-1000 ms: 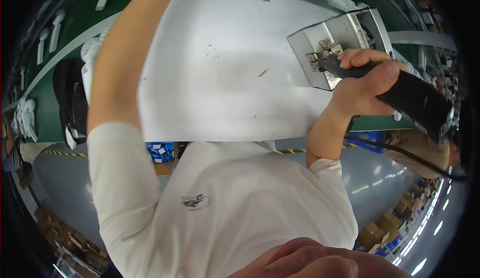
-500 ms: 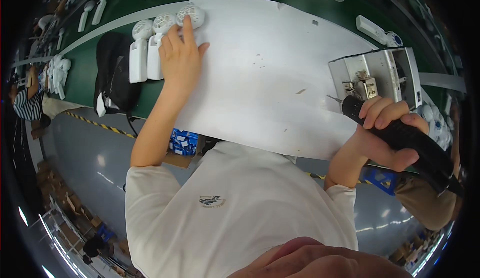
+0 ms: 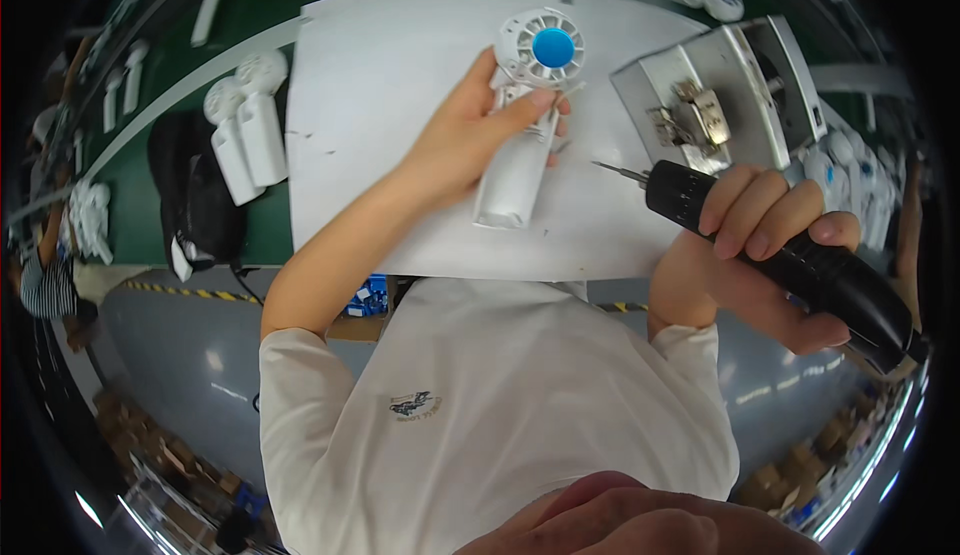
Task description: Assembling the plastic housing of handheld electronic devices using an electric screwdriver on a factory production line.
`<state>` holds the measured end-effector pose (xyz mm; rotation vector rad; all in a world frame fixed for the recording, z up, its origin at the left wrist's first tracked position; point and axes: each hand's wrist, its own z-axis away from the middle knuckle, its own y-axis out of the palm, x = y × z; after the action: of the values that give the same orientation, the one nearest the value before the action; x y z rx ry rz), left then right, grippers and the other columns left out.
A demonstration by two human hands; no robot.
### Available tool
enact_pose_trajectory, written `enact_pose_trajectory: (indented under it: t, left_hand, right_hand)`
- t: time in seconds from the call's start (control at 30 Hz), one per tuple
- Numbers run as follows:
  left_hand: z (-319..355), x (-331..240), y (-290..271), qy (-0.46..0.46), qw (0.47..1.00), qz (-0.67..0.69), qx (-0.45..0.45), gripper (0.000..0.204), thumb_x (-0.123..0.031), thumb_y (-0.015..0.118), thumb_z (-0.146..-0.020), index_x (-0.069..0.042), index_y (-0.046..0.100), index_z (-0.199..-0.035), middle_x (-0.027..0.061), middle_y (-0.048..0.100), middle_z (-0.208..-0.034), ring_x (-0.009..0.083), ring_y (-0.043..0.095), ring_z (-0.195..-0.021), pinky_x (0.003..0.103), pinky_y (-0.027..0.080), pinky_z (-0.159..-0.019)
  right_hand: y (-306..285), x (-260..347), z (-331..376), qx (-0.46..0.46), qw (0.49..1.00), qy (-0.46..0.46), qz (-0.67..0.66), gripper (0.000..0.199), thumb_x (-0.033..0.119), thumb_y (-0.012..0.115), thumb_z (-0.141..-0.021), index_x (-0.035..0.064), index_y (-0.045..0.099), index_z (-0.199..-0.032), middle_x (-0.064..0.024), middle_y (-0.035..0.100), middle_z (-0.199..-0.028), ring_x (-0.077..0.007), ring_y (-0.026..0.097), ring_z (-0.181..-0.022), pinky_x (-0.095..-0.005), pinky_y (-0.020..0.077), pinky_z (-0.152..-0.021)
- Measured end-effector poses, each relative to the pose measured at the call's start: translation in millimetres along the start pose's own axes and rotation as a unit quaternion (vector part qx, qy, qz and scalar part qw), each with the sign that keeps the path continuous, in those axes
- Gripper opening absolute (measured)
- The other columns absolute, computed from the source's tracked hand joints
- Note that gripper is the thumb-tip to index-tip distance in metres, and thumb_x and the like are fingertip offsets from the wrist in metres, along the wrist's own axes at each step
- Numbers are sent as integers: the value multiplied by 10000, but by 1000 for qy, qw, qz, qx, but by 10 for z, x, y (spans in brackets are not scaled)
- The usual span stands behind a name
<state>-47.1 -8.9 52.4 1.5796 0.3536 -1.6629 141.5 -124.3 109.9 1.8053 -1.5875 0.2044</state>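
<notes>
My left hand point(image 3: 462, 137) is closed around the neck of a white handheld fan point(image 3: 512, 190), its thumb across the front. The fan lies over the white sheet with its round head at the far end, showing spokes around a blue disc. In my right hand point(image 3: 765, 220) is a black electric screwdriver point(image 3: 675, 191), its thin bit pointing left toward the fan and apart from it. Two more white fans point(image 3: 262, 140) rest side by side at the left edge of the sheet.
A metal box-shaped fixture point(image 3: 650, 75) stands beyond the screwdriver, with a small metal mechanism inside. The white sheet point(image 3: 390, 75) covers the green table. A black bag point(image 3: 190, 200) lies at left. More white fans point(image 3: 850, 170) are heaped at far right; another person point(image 3: 48, 285) is at far left.
My left hand has taken one fan from the row of three at left and brought it to the sheet's middle, blue disc showing. The right hand still holds the screwdriver; the view has shifted.
</notes>
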Motion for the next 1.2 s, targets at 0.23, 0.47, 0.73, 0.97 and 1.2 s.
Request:
enact_pose_trajectory:
  t: [0.23, 0.47, 0.73, 0.97, 1.2]
  left_hand:
    - [-364, 549, 226, -80, 969, 222, 70, 470, -400, 458, -995, -101, 308, -1324, 99, 597, -1060, 173, 618, -818, 297, 551, -689]
    - [-373, 637, 205, -76, 974, 200, 73, 502, -430, 443, -996, -101, 283, -1339, 88, 588, -1055, 165, 611, -815, 292, 549, -686]
    - [-375, 681, 151, -70, 978, 175, 93, 522, -426, 445, -997, -107, 260, -1366, 90, 585, -1045, 156, 602, -826, 287, 543, -685]
    - [-362, 616, 163, -72, 984, 150, 57, 502, -437, 412, -1006, -101, 284, -1356, 94, 592, -1045, 158, 603, -842, 290, 538, -671]
    - [-418, 655, 169, -116, 946, 271, 133, 487, -485, 339, -1009, -107, 369, -1315, 88, 608, -1034, 163, 605, -845, 301, 531, -670]
  right_hand:
    - [-96, -358, 48, 33, 997, 8, 74, 660, 719, 401, -857, 127, 477, -1138, -52, 509, -717, -149, 467, -488, -312, 433, -450]
    - [-177, -530, 130, 59, 990, 48, 121, 668, 743, 390, -854, 149, 458, -1152, -48, 508, -719, -149, 471, -494, -308, 434, -451]
    - [-235, -714, 177, 78, 991, 76, 83, 633, 720, 373, -881, 150, 443, -1147, -47, 499, -712, -147, 463, -495, -307, 431, -450]
    - [-205, -766, 183, 131, 982, 84, 107, 628, 711, 376, -888, 137, 422, -1138, -50, 498, -702, -149, 454, -491, -306, 426, -447]
    - [-455, -333, 21, -44, 959, -4, 282, 666, 717, 355, -876, 109, 511, -1098, -59, 504, -706, -162, 457, -489, -320, 420, -456]
